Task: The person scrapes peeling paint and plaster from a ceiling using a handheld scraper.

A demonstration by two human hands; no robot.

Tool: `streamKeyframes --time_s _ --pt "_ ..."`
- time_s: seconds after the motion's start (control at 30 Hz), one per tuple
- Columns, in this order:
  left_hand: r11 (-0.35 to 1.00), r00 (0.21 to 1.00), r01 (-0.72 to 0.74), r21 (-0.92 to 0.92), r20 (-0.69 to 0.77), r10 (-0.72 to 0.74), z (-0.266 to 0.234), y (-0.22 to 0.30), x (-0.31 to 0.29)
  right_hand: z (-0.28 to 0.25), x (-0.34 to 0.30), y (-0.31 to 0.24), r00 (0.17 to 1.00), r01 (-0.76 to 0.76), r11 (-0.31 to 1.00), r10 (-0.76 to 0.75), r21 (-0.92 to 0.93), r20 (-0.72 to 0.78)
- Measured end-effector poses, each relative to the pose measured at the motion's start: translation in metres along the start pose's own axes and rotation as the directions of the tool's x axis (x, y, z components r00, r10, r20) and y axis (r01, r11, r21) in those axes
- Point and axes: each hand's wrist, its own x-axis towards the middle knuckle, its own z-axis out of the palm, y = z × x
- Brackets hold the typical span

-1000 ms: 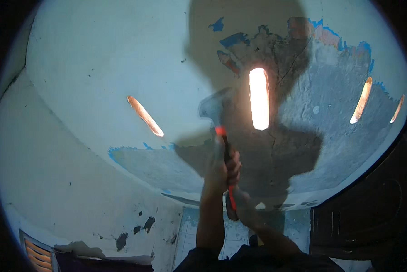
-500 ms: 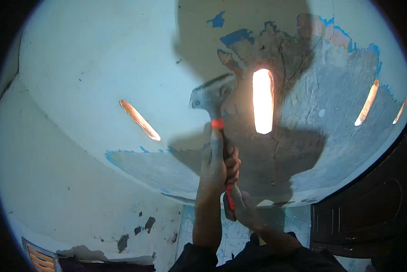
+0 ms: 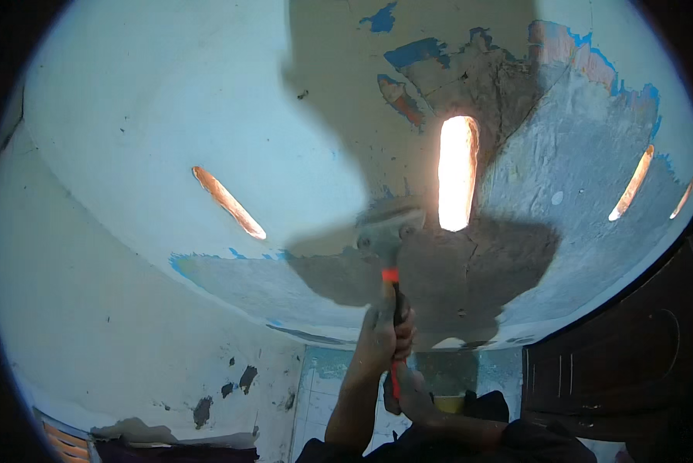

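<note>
Both of my hands grip a wall scraper (image 3: 390,247) with a wide metal head, an orange-red collar and a black and red handle. My left hand (image 3: 379,333) is wrapped round the upper handle, its thumb lying along it toward the head. Lower down, my right hand (image 3: 413,397) closes round the handle's end. The scraper's head is at the pale painted wall (image 3: 207,100), in my shadow, just left of the bright central slot; the exact blade contact is blurred. Around it the paint gives way to bare grey plaster (image 3: 516,255) with ragged blue edges.
A bright vertical slot (image 3: 457,174) opens in the wall, with narrower slots (image 3: 229,202) to either side. Dark wooden cabinetry (image 3: 609,370) stands at the lower right. The left side wall (image 3: 145,309) has dark chipped patches. Pale tiled floor (image 3: 315,401) shows below.
The scraper and both hands have moved down and slightly right along the wall. Both hands keep their hold, and a little more blue shows where the head was.
</note>
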Motion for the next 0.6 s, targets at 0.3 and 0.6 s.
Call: streamKeyframes --time_s 0.3,0.6 --pt "0.974 0.978 -0.185 0.132 0.126 0.169 0.029 0.047 0.008 0.011 0.015 -0.058 0.957 0.281 0.941 -0.29 -0.187 -0.022" --pt "0.995 0.998 0.034 0.096 0.052 -0.039 0.007 0.023 -0.003 0.013 0.014 0.001 0.999 0.034 0.992 -0.035 0.125 0.004"
